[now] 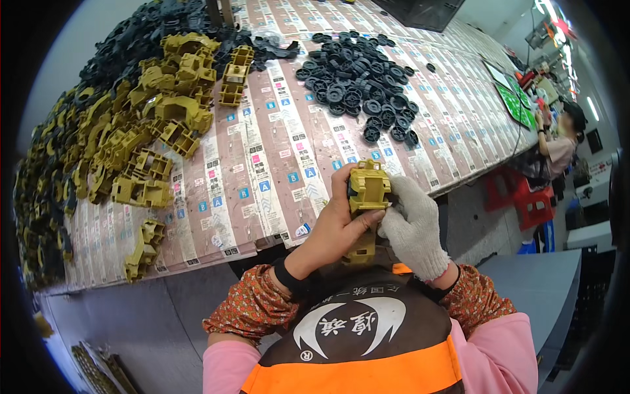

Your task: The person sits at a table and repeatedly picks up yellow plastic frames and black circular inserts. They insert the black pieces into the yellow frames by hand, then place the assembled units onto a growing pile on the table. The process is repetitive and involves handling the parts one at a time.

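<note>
My bare left hand (331, 228) grips a mustard-yellow moulded plastic part (369, 187) by its left side, thumb across the front. The part looks like a toy vehicle body and is held just off the table's near edge. A white knitted glove covers my right hand (418, 230), whose curled fingers press on the part's right side. Some of those fingertips are hidden behind the part. More yellow plastic (361, 251) shows below my left thumb; whether it belongs to the same piece I cannot tell.
A big heap of yellow parts (134, 134) and dark plastic parts (141, 36) covers the left of the table (275, 197). Small black wheels (357, 79) lie piled at the centre back. On the right are a seated person (561, 141), red stools (535, 207) and a grey-blue surface (545, 282).
</note>
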The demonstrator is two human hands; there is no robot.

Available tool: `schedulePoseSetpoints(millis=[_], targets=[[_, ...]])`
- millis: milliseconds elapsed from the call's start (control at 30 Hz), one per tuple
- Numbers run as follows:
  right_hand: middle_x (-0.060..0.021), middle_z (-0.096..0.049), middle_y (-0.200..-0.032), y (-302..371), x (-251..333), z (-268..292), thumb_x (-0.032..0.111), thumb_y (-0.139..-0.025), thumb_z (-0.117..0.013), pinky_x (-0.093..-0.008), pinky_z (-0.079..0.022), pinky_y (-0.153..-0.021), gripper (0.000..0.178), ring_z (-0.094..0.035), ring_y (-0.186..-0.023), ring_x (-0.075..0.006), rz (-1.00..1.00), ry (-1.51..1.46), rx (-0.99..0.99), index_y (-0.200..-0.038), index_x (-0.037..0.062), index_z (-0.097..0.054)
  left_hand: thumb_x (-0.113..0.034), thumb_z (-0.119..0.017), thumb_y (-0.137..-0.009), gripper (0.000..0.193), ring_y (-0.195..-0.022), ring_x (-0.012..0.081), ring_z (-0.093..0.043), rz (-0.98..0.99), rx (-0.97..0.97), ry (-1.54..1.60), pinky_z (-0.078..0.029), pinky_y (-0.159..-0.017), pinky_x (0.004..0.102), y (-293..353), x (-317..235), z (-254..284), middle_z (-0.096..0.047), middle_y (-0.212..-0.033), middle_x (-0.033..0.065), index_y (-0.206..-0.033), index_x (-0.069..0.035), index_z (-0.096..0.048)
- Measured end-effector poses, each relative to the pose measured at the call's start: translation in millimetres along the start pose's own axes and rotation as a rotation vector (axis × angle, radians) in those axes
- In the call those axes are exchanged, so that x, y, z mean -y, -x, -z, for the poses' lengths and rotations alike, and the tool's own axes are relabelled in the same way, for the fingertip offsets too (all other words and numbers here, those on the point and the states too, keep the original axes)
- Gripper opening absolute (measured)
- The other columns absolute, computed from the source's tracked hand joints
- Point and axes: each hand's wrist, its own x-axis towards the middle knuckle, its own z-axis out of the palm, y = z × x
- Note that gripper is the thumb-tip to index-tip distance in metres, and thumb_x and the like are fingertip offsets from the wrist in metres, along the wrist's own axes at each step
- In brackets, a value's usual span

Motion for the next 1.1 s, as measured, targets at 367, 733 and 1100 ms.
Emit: schedulePoseSetpoints(millis=[367,733,1100], targets=[[-0.0209,-0.077,-0.096,-41,-55,55,0.009,-0.095,-0.065,-0.0331,-0.058,-0.078,0.025,-0.076,-0.085,-0.0226,-0.017,0.156,-0.085,-0.118,0.0012,-0.073,-0.019,-0.074,-0.101,0.061,-0.106,0.0165,-0.065,0.295,-0.303,0.629,-0.06,-0.084,0.0331,-23,17,7,-0.061,-0.125,0.0047,-0.151,-0.017,-0.038],[-0.0276,-0.069,-0.109,-136,-170,85,0.027,-0.094,-0.066,-0.0522,-0.052,-0.096,0.033,-0.067,-0.107,-0.0438,-0.04,0.484,-0.026,-0.115,0.0019,-0.07,-0.022,-0.074,-0.101,0.058,-0.106,0.016,-0.066,0.233,-0.559,0.389,-0.06,-0.085,0.0332,-17,33,10,-0.062,-0.124,0.0049,-0.148,-0.014,-0.04],[-0.0084,-0.069,-0.086,-24,-100,78,0.005,-0.099,-0.063,-0.0291,-0.055,-0.063,0.013,-0.068,-0.072,-0.0115,-0.129,-0.474,0.113,-0.109,-0.0018,-0.058,-0.015,-0.071,-0.102,0.039,-0.09,0.0131,-0.069,0.167,-0.562,0.531,-0.065,-0.074,0.0322,-44,15,-53,-0.063,-0.109,0.0021,-0.134,-0.014,-0.048]])
